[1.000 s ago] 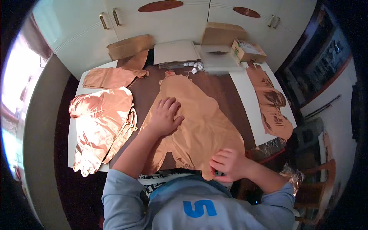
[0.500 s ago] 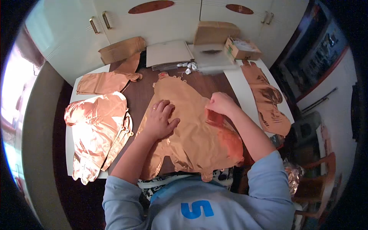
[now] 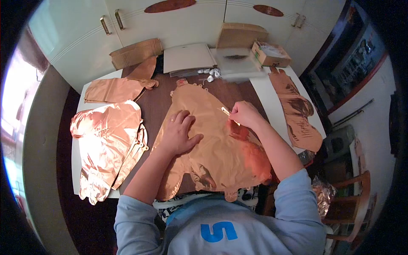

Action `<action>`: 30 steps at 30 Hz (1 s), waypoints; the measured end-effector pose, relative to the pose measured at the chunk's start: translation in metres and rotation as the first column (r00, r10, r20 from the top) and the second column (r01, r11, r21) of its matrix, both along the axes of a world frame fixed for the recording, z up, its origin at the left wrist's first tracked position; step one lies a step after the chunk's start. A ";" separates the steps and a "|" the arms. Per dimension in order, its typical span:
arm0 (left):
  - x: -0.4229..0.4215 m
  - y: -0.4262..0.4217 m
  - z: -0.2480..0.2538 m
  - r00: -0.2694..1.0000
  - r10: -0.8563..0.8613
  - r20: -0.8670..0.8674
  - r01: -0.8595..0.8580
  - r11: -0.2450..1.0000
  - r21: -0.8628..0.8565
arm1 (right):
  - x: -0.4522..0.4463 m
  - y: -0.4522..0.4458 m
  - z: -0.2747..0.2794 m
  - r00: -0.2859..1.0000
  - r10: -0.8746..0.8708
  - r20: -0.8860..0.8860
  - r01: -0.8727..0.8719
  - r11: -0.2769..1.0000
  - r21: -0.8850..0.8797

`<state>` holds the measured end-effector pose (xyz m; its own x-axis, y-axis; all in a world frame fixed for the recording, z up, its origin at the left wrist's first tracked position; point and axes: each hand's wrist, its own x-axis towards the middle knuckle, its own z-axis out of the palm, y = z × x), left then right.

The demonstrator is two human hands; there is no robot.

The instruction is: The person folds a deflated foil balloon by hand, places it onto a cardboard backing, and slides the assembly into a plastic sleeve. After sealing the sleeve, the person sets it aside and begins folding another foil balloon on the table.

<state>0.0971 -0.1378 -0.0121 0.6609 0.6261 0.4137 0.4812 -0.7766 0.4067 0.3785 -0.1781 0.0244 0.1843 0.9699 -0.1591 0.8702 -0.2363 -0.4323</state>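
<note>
Head camera let us see a big copper foil shape (image 3: 199, 131) that lay spread on the brown table (image 3: 244, 93), right in front of the person. Its narrow end pointed away, and its wide end came to the table's near edge. On its right side we saw a red patch (image 3: 256, 159).

We saw the left hand (image 3: 178, 134) lying on the foil, open, palm down, with the thumb out to the side. The right hand (image 3: 246, 115) was at the foil's right edge. Its fingertips were closed in a pinch on a shiny strip (image 3: 225, 111). We could not tell if that strip was part of the same foil.

To the left we saw a shiny foil pile (image 3: 110, 142) on a white board (image 3: 76, 170). Just past it lay a folded foil piece (image 3: 112, 89). To the right, a long foil piece (image 3: 293, 102) lay on a white strip of board (image 3: 265, 95).

Past the narrow end we saw small white bits (image 3: 210, 74), and behind them a stack of pale sheets (image 3: 187, 58). Next to the stack was a clear plastic sheet (image 3: 240, 70), and then a small box (image 3: 271, 55). Pale cupboard doors (image 3: 182, 27) stood at the back. Near the bottom right we saw a wooden chair (image 3: 363, 199).
</note>
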 end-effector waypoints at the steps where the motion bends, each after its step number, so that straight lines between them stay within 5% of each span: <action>1: 0.000 0.000 0.001 1.000 0.004 -0.001 -0.004 1.000 -0.008 | -0.003 -0.001 -0.001 1.000 -0.001 0.014 0.001 0.999 0.045; 6: -0.001 0.001 -0.005 1.000 0.002 0.007 -0.002 1.000 0.028 | -0.034 -0.014 0.007 0.944 0.059 -0.325 0.044 0.952 0.302; 9: 0.001 0.001 -0.006 1.000 0.007 0.008 -0.008 0.999 0.048 | -0.065 -0.028 0.014 0.370 0.184 -0.910 0.081 0.970 0.229; 10: 0.001 0.001 -0.006 1.000 0.009 0.009 -0.010 0.999 0.054 | -0.061 -0.029 0.007 0.341 0.235 -0.910 -0.033 0.971 0.238; 13: 0.000 0.001 -0.006 1.000 0.001 0.019 -0.001 0.999 0.036 | -0.037 -0.022 -0.013 0.742 0.277 -0.610 -0.037 0.926 0.377; 14: -0.001 0.001 -0.006 1.000 0.002 0.019 -0.003 0.999 0.032 | -0.025 -0.022 -0.010 0.926 0.252 -0.280 -0.120 0.901 0.416; 17: -0.001 0.001 -0.004 1.000 0.007 0.015 -0.008 0.999 0.033 | 0.004 -0.017 -0.041 0.905 0.356 0.234 -0.422 0.684 0.594; 18: 0.000 0.001 -0.005 1.000 0.011 0.013 -0.011 0.999 0.037 | -0.014 -0.027 -0.026 0.953 0.303 0.004 -0.257 0.801 0.540; 21: 0.000 0.001 -0.008 1.000 0.013 0.010 -0.013 0.999 0.040 | -0.028 -0.032 -0.019 0.931 0.364 -0.003 -0.338 0.869 0.360; 22: 0.000 0.001 -0.008 1.000 0.013 0.011 -0.013 0.999 0.040 | -0.023 -0.021 -0.030 0.839 0.463 0.285 -0.527 0.822 0.217; 30: 0.000 0.002 -0.006 1.000 0.001 0.028 -0.003 0.998 0.056 | -0.029 -0.027 -0.030 0.843 0.495 0.211 -0.537 0.753 0.379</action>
<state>0.0971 -0.1362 -0.0180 0.6473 0.6026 0.4667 0.4718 -0.7977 0.3756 0.3492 -0.2048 -0.0056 -0.3702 0.8908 0.2634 0.8479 0.4398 -0.2959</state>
